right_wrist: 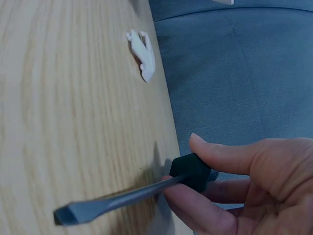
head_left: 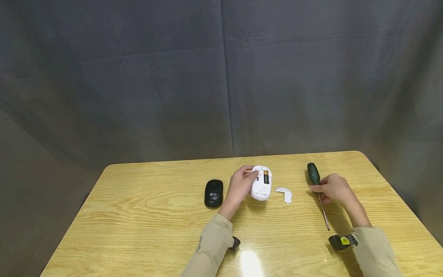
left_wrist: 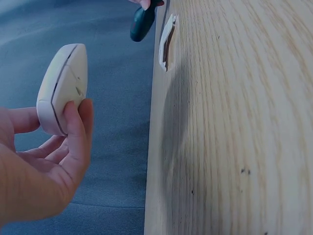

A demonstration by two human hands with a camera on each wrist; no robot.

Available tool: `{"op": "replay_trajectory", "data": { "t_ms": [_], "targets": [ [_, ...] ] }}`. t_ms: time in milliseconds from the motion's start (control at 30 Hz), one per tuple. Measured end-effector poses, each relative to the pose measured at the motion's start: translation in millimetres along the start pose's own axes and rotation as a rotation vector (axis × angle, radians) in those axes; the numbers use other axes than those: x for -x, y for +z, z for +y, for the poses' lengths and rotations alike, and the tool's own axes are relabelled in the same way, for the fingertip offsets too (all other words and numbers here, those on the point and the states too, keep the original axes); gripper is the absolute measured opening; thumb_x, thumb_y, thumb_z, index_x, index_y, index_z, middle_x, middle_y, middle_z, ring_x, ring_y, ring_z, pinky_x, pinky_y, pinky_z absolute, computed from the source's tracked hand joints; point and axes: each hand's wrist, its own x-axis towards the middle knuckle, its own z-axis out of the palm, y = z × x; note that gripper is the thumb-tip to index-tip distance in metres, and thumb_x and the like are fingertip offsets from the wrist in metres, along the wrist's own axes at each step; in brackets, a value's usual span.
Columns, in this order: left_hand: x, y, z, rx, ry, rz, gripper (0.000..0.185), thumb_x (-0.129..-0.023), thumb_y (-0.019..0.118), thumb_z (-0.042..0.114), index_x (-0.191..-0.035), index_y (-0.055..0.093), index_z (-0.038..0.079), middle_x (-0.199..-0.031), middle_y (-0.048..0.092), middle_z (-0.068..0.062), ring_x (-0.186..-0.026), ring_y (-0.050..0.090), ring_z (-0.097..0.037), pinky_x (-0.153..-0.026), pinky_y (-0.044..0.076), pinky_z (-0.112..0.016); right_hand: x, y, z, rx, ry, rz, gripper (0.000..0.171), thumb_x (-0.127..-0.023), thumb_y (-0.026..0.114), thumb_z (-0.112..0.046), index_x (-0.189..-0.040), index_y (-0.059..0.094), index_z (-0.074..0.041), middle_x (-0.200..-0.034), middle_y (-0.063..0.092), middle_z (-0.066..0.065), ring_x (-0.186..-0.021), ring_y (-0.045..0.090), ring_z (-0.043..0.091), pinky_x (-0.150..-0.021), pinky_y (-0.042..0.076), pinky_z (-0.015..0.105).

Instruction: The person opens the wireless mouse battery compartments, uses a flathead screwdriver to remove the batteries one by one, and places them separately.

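Pinching the smooth, oval white mouse (head_left: 261,189) at its side, the left hand (head_left: 239,184) holds it above the grained wooden table (head_left: 145,215), with a battery (head_left: 266,177) showing in its underside. The right hand (head_left: 335,188) grips the dark green screwdriver (head_left: 313,174) where the handle meets the slim metal shaft. Between both hands lies a thin, bent white piece (head_left: 288,196). The table's far edge runs before grey cloth (head_left: 155,96); wood grain stretches widely left of the black mouse (head_left: 214,190).

High head view down over the table (head_left: 138,215); close sideways wrist views, apparently one white piece (right_wrist: 143,55) in both.
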Motion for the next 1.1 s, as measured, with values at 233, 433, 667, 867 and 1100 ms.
{"op": "replay_trajectory", "data": {
  "t_ms": [233, 433, 667, 867, 1100],
  "targets": [
    [-0.6, 1.9, 0.5, -0.015, 0.010, 0.001, 0.035, -0.103, 0.061, 0.024, -0.127, 0.069, 0.000, -0.107, 0.074, -0.013, -0.091, 0.068, -0.017, -0.078, 0.053, -0.029, 0.4, 4.0, 0.1, 0.022, 0.035, 0.004, 0.030, -0.095, 0.075, -0.013, -0.090, 0.065, 0.015, -0.076, 0.063, 0.019, -0.059, 0.071, 0.022, -0.057, 0.060, 0.034],
    [-0.8, 2.4, 0.1, -0.014, 0.012, 0.015, 0.036, -0.104, 0.060, 0.027, -0.125, 0.069, 0.000, -0.111, 0.074, -0.013, -0.094, 0.067, -0.018, -0.081, 0.053, -0.031, -0.3, 6.1, -2.6, 0.064, 0.038, 0.026, 0.031, -0.095, 0.076, -0.014, -0.088, 0.064, 0.014, -0.072, 0.062, 0.017, -0.056, 0.070, 0.020, -0.055, 0.059, 0.033],
    [0.6, 0.6, -0.8, -0.003, 0.017, 0.011, 0.037, -0.105, 0.058, 0.031, -0.123, 0.070, 0.001, -0.118, 0.072, -0.016, -0.097, 0.066, -0.020, -0.081, 0.052, -0.031, 1.5, 8.0, -4.0, 0.092, 0.033, 0.039, 0.029, -0.094, 0.075, -0.014, -0.086, 0.064, 0.011, -0.069, 0.061, 0.015, -0.054, 0.068, 0.018, -0.053, 0.059, 0.033],
    [0.3, 0.5, -2.1, 0.021, 0.013, -0.013, 0.034, -0.104, 0.062, 0.028, -0.123, 0.068, 0.000, -0.107, 0.073, -0.016, -0.086, 0.064, -0.015, -0.071, 0.050, -0.025, 3.2, 5.3, -5.0, 0.190, -0.016, 0.051, 0.032, -0.095, 0.074, -0.020, -0.087, 0.067, 0.010, -0.067, 0.062, 0.010, -0.056, 0.061, 0.017, -0.053, 0.052, 0.033],
    [1.3, 0.4, -3.0, 0.038, 0.020, -0.043, 0.036, -0.098, 0.065, 0.017, -0.129, 0.067, -0.001, -0.107, 0.071, -0.015, -0.085, 0.062, -0.014, -0.072, 0.050, -0.024, 7.6, -0.3, -10.7, 0.290, -0.100, 0.146, 0.051, -0.100, 0.067, -0.026, -0.118, 0.060, 0.021, -0.112, 0.064, 0.039, -0.094, 0.065, 0.049, -0.071, 0.055, 0.052]
  ]
}}
